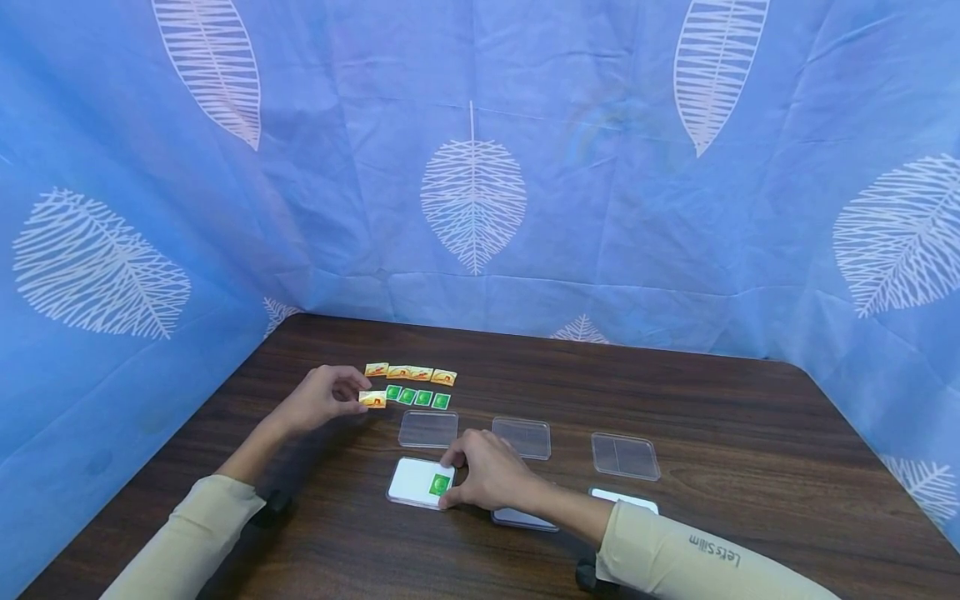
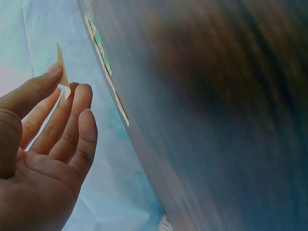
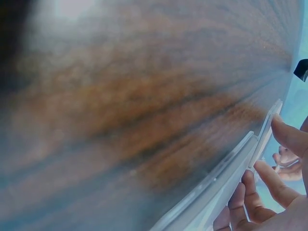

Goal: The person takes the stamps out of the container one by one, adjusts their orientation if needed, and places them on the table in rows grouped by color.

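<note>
My left hand pinches a small yellow-orange picture stamp between thumb and fingers, left of the stamp rows. In the left wrist view this stamp is edge-on, thin and slightly bent. My right hand holds the right end of a shallow clear plastic case, thumb at the near side and fingers at the far side. Inside lies a white card with one green stamp at its right. The right wrist view shows the case from its edge, between thumb and index finger.
Behind the case lie a row of green stamps and a row of yellow-orange stamps. Three clear lids line the table. Two more cases with white cards, one partly hidden, sit under and beside my right forearm.
</note>
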A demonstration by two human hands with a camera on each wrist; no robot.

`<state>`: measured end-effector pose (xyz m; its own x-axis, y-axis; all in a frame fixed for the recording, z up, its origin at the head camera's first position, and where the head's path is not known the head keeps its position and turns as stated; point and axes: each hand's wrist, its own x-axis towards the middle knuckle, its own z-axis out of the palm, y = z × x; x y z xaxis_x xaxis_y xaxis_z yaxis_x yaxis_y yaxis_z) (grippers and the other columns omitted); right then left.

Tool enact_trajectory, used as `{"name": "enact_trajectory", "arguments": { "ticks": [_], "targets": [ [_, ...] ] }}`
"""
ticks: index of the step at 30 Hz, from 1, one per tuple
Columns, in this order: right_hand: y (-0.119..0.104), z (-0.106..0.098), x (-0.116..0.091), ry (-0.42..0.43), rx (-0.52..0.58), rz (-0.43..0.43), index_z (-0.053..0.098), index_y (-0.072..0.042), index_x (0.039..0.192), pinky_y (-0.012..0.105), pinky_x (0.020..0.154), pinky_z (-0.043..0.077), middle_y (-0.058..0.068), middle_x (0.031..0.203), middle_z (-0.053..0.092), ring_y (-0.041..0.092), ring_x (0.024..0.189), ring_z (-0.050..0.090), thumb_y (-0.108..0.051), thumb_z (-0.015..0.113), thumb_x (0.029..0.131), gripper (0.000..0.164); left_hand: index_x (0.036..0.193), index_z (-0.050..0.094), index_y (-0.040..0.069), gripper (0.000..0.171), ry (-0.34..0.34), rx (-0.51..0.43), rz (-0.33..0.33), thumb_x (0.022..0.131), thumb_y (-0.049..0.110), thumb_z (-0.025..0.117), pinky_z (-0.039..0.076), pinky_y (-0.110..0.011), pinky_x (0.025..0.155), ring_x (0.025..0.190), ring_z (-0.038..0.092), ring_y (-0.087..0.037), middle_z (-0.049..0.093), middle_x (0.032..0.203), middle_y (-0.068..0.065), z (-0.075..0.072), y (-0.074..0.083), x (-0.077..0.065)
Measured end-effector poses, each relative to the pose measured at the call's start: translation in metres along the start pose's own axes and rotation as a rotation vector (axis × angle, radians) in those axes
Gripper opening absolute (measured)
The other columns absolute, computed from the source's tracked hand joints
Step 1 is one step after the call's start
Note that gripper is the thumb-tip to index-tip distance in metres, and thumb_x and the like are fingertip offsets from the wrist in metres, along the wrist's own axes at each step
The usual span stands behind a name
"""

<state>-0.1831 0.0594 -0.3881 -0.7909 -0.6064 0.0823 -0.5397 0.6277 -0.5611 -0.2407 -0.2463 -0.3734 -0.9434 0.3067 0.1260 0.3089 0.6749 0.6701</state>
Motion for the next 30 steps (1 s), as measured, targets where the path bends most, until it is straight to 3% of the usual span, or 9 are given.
{"name": "enact_trajectory", "arguments": {
  "ticks": [12, 30],
  "targets": [
    [-0.002, -0.002, -0.004, -0.003, -0.003, 0.005, 0.08, -0.007, 0.101, 0.029, 0.076, 0.046, -0.004, 0.091, 0.067, 0.009, 0.085, 0.057, -0.027, 0.097, 0.071, 0.04, 0.109, 0.073, -0.006, 0.021, -0.004, -0.012, 0.034, 0.089, -0.002, 0.078, 0.055, -0.027, 0.069, 0.08, 0.061, -0.02, 0.071, 0.101, -0.015, 0.001, -0.004, 0.006],
    [-0.001, 0.002, -0.003, 0.015, -0.028, 0.009, 0.08, -0.01, 0.099, 0.029, 0.076, 0.045, -0.005, 0.09, 0.066, 0.008, 0.084, 0.055, -0.028, 0.098, 0.07, 0.039, 0.108, 0.074, -0.004, 0.02, 0.011, 0.019, -0.056, 0.089, -0.004, 0.077, 0.055, -0.037, 0.076, 0.085, 0.061, -0.022, 0.07, 0.106, -0.017, -0.002, -0.016, 0.011]
  ]
}}
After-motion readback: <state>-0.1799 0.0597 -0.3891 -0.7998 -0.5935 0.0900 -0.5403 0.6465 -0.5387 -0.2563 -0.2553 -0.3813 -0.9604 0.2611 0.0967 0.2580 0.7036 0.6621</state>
